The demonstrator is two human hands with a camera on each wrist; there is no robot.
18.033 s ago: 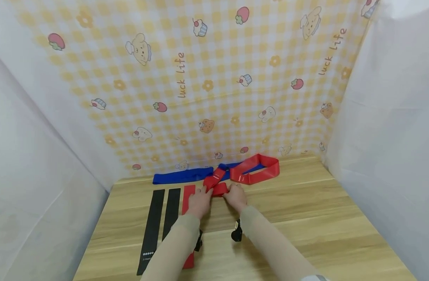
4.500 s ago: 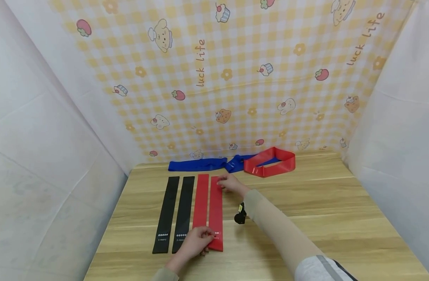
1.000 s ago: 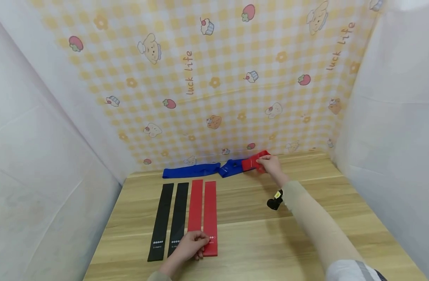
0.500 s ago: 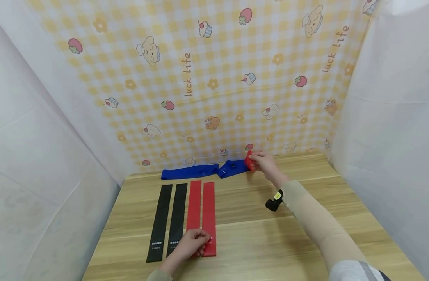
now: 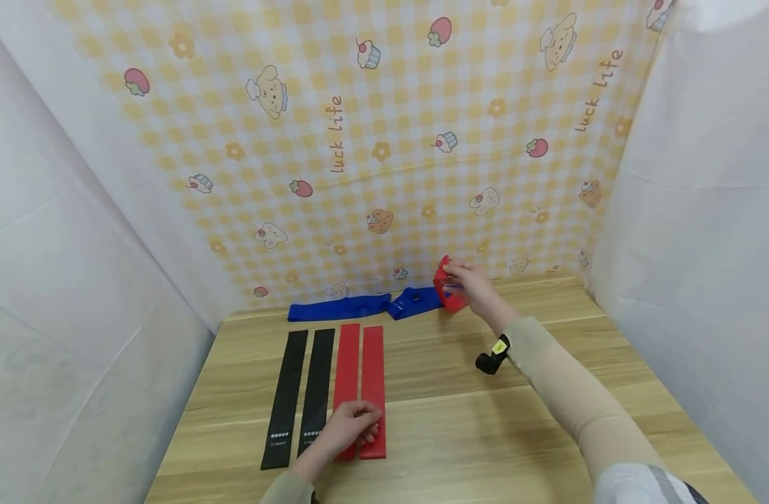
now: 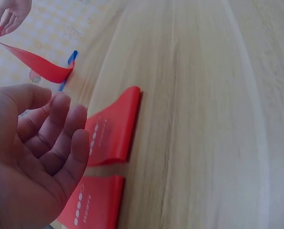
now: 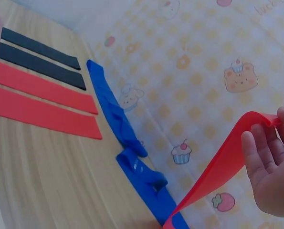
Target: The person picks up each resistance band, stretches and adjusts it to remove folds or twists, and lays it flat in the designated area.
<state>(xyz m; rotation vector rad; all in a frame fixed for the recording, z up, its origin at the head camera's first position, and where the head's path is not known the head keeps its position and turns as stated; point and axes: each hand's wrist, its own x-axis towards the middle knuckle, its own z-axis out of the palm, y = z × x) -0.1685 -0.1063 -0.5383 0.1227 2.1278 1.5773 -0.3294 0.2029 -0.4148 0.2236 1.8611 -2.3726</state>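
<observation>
"Where is the red loop (image 7: 223,162)?"

"Over the back edge of the table (image 5: 460,437), right of its middle. The right hand (image 5: 475,283) pinches the top of it between thumb and fingers, and the rest hangs down across a crumpled blue band (image 5: 415,304). I can't tell whether those two touch."

"And the left hand (image 5: 349,425)?"

"Nearer the front edge, above the near ends of two flat red bands (image 5: 373,364). Its fingers are loosely bent, slightly apart, and hold nothing."

"What lies toward the left edge?"

"Two black bands (image 5: 290,392), side by side with the red pair, all four running front to back. A second blue band (image 5: 340,308) stretches along the back edge, left of the crumpled one."

"Any writing?"

"One flat red band reads 'Heavy' (image 6: 87,208), beside a row of white dots. The black ones carry white dots too, with lettering too small to be sure of. Behind the back edge, the yellow-checked cloth (image 5: 384,105) says 'luck life' twice, among strawberries and cupcakes."
</observation>
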